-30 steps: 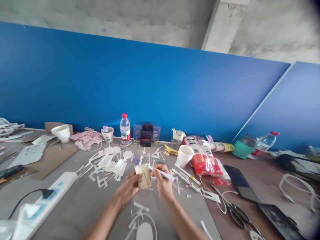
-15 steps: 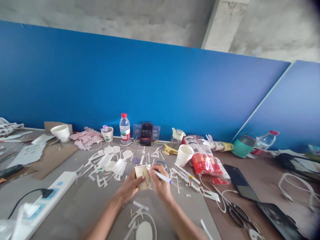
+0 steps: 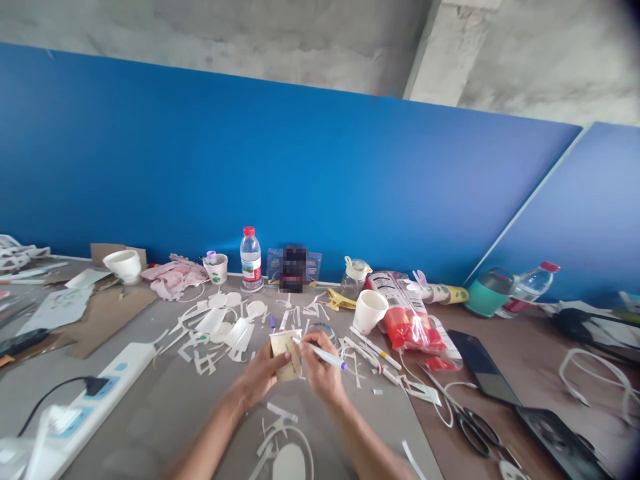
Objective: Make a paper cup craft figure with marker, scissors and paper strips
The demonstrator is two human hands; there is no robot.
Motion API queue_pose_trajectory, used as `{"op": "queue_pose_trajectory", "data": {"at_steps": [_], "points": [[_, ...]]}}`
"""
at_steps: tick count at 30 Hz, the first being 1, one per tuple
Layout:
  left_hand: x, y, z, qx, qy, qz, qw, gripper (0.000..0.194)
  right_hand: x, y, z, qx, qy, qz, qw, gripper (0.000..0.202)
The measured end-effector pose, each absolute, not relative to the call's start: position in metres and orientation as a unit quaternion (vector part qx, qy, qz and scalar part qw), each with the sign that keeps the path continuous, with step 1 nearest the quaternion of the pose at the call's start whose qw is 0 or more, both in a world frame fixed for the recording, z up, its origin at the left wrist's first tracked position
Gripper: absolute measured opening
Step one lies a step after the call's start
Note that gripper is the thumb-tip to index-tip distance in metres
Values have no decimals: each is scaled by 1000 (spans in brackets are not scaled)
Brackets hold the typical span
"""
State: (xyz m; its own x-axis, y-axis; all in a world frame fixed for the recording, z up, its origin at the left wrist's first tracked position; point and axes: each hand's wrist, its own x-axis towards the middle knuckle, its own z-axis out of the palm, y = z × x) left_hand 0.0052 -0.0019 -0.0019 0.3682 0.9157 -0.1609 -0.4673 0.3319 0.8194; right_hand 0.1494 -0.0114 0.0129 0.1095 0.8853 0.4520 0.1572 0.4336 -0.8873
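Marking looks partly done: faint strokes [image 3: 294, 363] show on the yellowish cup [image 3: 284, 343] at six o'clock, with bare surface remaining. Left hand [image 3: 261, 371] grips the cup; right hand [image 3: 321, 367] pinches a white pen [image 3: 327, 355] at its three o'clock side.

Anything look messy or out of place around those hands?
Yes: white scraps lie strewn across the table on the near and far sides of the left hand, looking untidy. Just beyond the cup it holds, a small purple piece, perhaps a pen cap, lies loose.
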Motion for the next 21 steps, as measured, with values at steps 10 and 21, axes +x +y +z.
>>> {"op": "queue_pose_trajectory", "data": {"at_steps": [10, 21], "points": [[2, -3, 0, 355, 320, 455, 751, 54, 149, -10, 10, -448, -536, 358, 620, 13], [3, -1, -1, 349, 308, 457, 758, 51, 149, -10, 11, -432, -564, 320, 626, 16]]}}
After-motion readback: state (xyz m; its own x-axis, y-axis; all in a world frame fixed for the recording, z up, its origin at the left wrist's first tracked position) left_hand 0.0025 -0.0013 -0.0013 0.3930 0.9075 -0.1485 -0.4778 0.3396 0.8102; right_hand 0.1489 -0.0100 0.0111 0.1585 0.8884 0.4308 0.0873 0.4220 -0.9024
